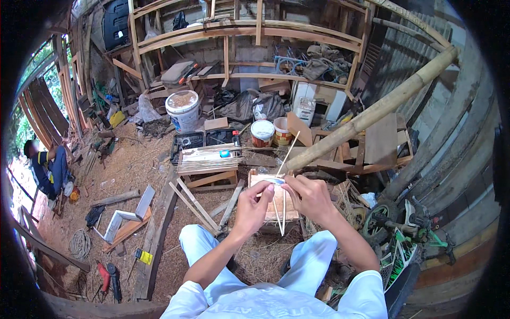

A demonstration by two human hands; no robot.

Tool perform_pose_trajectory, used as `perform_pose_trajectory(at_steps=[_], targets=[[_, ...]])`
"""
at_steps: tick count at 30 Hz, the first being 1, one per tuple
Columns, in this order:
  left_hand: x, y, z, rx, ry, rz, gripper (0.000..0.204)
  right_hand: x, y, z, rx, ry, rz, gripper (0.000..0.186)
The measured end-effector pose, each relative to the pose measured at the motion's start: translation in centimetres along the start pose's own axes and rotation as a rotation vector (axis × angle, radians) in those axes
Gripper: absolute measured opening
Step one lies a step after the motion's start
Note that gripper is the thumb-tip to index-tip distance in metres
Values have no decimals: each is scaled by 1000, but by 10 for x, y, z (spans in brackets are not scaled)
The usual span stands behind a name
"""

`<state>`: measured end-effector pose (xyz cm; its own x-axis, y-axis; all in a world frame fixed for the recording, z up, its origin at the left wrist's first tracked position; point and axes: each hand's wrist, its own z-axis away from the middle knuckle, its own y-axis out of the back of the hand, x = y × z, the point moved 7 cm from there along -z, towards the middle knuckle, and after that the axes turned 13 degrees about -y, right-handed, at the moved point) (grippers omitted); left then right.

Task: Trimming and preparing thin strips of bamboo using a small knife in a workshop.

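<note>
Both hands meet in front of me over a small wooden bench [255,179]. My left hand [256,206] pinches thin pale wooden sticks [283,213] near their crossing point. My right hand [309,198] closes on the same spot from the other side. Two of the sticks hang down and come together in a narrow V, and another slants up past my fingers. A small blue and white piece [276,181] shows between my fingertips; its kind is too small to make out. My fingers hide part of the crossing.
Ahead, a low wooden stand [207,171] bears more thin strips and a turquoise item [224,153]. Buckets [183,109] stand behind it. A thick bamboo pole [372,109] slants down at right, above a green bicycle [425,239]. Far left sits a person [48,165].
</note>
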<state>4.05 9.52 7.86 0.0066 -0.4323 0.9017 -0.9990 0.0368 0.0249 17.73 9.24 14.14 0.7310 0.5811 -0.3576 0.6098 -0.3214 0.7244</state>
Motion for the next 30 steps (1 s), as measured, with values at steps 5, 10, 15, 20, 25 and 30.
perform_pose_trajectory(at_steps=[5,10,15,20,25,30], targets=[[-1,-5,12,-2,71,101,25,49,14,-20,116,-110,62,13],[-7,-4,12,-10,23,38,27,54,39,-23,206,-237,-68,18],[4,-3,5,6,-48,-41,26,21,14,4,23,-120,-54,12],[10,-5,12,-42,-34,-152,26,56,29,-14,92,-162,-76,16],[1,-5,10,-64,19,-104,25,80,52,-18,220,-366,-163,17],[-5,-10,5,-90,24,-79,26,16,4,13,-18,-89,-101,17]])
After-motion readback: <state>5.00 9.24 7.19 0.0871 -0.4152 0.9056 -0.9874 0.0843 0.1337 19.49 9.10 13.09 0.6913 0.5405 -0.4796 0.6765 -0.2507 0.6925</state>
